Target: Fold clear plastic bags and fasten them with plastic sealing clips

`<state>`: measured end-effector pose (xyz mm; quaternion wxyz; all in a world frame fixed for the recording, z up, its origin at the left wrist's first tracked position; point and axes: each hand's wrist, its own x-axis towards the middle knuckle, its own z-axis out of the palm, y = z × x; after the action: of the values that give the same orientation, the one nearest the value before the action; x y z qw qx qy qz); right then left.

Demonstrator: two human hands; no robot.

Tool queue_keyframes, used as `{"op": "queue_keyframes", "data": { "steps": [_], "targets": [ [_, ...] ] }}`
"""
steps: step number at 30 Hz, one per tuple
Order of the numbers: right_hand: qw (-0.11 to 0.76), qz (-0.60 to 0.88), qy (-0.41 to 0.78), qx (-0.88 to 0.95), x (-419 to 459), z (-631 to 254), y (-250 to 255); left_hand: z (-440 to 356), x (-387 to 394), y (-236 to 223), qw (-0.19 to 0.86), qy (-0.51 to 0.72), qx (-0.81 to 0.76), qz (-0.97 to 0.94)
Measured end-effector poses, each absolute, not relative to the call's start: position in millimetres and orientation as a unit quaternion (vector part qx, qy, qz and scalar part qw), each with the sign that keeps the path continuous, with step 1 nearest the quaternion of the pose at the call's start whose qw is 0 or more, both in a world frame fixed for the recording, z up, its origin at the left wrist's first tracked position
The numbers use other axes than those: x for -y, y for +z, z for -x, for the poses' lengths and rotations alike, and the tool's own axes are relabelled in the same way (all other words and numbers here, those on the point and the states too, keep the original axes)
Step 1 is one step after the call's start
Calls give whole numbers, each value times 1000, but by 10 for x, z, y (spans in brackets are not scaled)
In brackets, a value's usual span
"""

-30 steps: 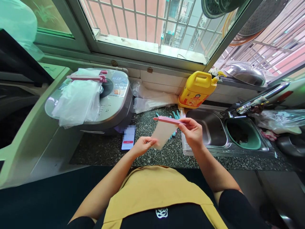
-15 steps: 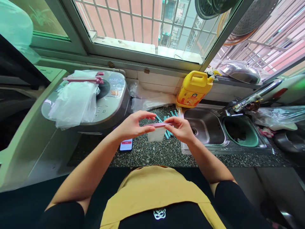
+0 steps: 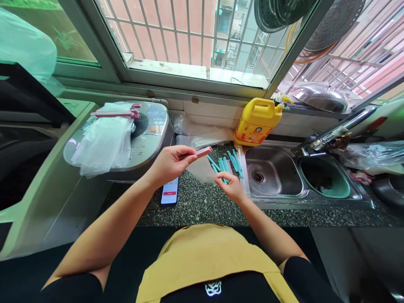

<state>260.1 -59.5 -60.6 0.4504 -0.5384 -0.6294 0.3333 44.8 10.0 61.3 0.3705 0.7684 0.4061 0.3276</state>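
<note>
Left hand grips a pink clip jutting rightward.

Across the upper frame, a metal-framed window looks through a security grille onto a pink exterior wall; daylight enters there. Below, at centre, pale wall tiles stand above a dark speckled granite countertop.
</note>
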Motion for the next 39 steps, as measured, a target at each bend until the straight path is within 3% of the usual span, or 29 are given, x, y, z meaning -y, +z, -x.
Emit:
{"op": "queue_keyframes", "data": {
  "steps": [10, 24, 28, 31, 35, 39],
  "targets": [
    [451, 560, 312, 621, 628, -2633, -769, -389, -150, 587, 335, 355, -420, -765],
    [431, 466, 228, 739, 263, -2487, -198, -418, -153, 541, 270, 312, -347, -842],
    [457, 465, 147, 744, 240, -2541, 16, -405, -151, 535, 262, 275, -343, -859],
    [407, 420, 40, 810, 180, -2523, 254, -425, -134, 541, 253, 254, -344, -868],
    [364, 362, -65, 856, 95, -2420, 465, -298, -114, 597, 342, 268, -355, -828],
    [437, 322, -16, 840, -44, -2299, 630, 50, -126, 638, 491, 343, -371, -710]
  ]
}}
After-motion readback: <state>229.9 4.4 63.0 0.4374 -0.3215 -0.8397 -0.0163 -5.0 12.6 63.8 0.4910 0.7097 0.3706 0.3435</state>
